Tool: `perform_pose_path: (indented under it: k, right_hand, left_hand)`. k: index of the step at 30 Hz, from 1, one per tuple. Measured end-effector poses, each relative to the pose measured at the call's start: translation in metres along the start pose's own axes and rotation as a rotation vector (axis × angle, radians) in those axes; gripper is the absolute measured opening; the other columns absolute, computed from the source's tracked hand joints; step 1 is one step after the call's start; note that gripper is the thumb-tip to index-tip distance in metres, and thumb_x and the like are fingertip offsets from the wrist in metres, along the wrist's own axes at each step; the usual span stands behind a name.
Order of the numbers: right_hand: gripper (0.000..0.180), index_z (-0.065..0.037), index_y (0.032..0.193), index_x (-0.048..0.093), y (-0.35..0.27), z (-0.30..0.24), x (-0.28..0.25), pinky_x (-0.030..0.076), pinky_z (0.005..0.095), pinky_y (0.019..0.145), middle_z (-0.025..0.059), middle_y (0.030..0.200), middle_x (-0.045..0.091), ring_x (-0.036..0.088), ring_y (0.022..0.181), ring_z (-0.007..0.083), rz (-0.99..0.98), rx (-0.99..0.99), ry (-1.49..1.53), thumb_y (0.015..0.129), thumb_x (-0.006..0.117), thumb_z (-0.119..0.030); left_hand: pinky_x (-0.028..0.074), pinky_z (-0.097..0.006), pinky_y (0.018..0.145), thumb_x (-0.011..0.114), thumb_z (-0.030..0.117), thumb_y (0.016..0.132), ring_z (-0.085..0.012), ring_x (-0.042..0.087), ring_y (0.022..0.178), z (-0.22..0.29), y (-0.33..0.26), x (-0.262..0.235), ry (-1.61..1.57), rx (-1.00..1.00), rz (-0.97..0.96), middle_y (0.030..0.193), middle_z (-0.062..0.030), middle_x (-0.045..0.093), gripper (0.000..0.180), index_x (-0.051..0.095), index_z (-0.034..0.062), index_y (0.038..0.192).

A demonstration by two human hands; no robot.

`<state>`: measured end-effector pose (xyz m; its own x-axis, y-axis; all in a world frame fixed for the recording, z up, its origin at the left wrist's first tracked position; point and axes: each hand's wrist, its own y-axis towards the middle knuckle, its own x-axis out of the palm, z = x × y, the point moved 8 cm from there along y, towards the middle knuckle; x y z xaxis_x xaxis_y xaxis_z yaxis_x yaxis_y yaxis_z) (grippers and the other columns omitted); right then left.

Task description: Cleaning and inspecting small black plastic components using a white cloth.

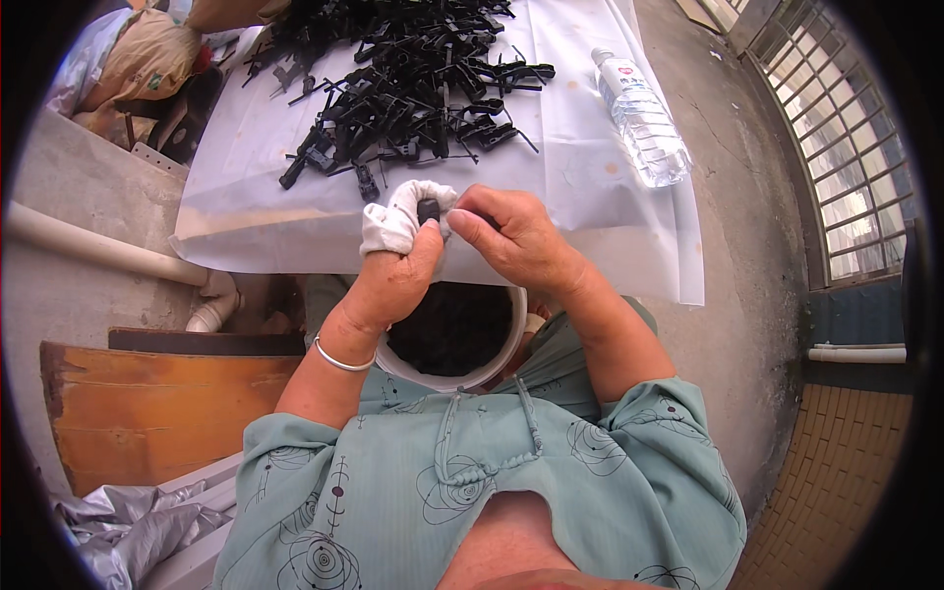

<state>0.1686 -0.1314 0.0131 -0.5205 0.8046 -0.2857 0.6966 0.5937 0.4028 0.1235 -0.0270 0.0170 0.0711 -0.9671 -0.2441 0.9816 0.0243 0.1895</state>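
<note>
Two forearms reach up in my head view, the hands close together over the near edge of the desk (265, 218). I have the left hand (401, 264), partly wrapped in a white cloth (390, 226), closed on a small black piece (428, 209), which shows between cloth and thumb. My right hand (519, 238) is just beside it, thumb and forefinger curled toward the piece; I cannot tell whether their tips are closed on anything. Beyond both, on the white sheet (565, 167) over the desk, I see a heap of black parts (408, 93), many with thin stems sticking out. A clear bottle (644, 123) lies to the right of the heap. Below my hands, a white bucket (518, 324) sits between the legs; its dark contents I cannot make out. A silver bracelet (341, 361) circles the left wrist. Off to the left, an orange-brown board (167, 413) shows below a pale pipe (108, 244).
</note>
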Motion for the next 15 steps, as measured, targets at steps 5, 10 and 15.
perform_pose_path:
  k: [5,10,15]
  right_hand:
    - [0.019,0.001,0.074,0.055,0.001,-0.002,0.014,0.038,0.0312,0.05,0.015,0.059,0.049,0.041,0.05,0.0209,-0.009,0.005,-0.022,0.087,0.053,-0.013]
    - [0.022,0.0,0.072,0.055,0.003,-0.002,0.022,0.04,0.0364,0.05,0.0175,0.06,0.052,0.048,0.051,0.0319,0.007,0.022,0.017,0.086,0.054,-0.016]
    - [0.019,-0.002,0.075,0.057,0.016,0.013,-0.005,0.04,0.0324,0.049,0.0103,0.06,0.055,0.047,0.049,0.0206,-0.052,0.074,-0.256,0.084,0.057,-0.018]
  left_hand:
    - [0.045,-0.03,0.069,0.043,0.002,0.08,-0.0204,0.052,0.073,0.007,-0.004,0.002,0.309,0.229,0.064,0.084,-0.0128,0.054,0.026,0.047,-0.0029,0.105]
    - [0.045,-0.03,0.07,0.044,0.003,0.079,-0.0223,0.055,0.077,0.013,-0.01,-0.004,0.27,0.226,0.117,0.084,-0.0153,0.054,0.026,0.046,-0.0036,0.104]
    - [0.045,-0.036,0.079,0.054,0.009,0.08,-0.0322,0.057,0.086,0.019,-0.007,-0.003,0.609,0.324,-0.038,0.097,-0.0184,0.059,0.028,0.054,-0.0015,0.106]
